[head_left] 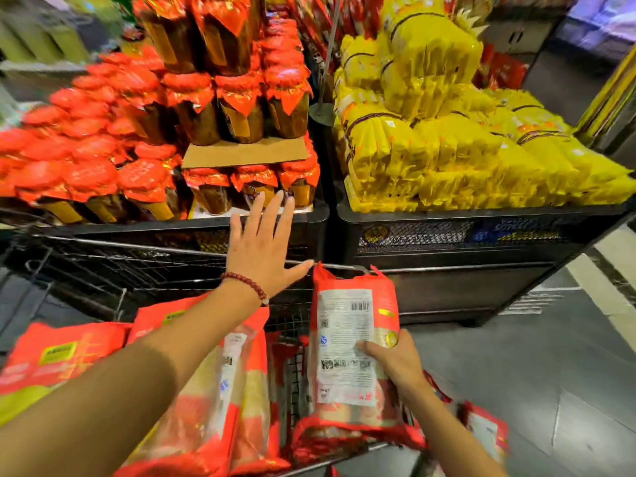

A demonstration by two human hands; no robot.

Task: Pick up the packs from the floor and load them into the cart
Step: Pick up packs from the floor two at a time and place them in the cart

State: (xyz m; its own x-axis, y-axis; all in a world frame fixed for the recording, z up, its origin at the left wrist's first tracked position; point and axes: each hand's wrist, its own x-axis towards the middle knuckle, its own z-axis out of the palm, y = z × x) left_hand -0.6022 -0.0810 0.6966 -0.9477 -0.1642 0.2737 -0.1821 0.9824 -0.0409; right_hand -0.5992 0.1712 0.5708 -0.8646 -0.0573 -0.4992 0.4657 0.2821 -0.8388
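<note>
**Red plastic pack held upright at the cart's right edge**

Red and clear film wraps the pack [351,352]; it looks like a soft bag of loose dry goods, probably fairly heavy for its size and inclined to sag, with a slick skin; a grip around the middle or under the bottom seam seems safer than pinching the crimped top. The right hand [395,359] grips it at its right side, fingers curled over the printed label, the pack standing at the right rim of the wire cart [144,266]; the left hand [265,249] is spread flat, fingers straight, reaching forward over the cart and holding nothing. More red packs [213,390] already lie in the cart; another [488,432] shows low right, seemingly on the floor [533,356], which is smooth grey tile. Ahead stand black bins [481,215] of red-capped jars [192,108] and yellow packets [447,142], close against the cart; room to move is tight.
</note>
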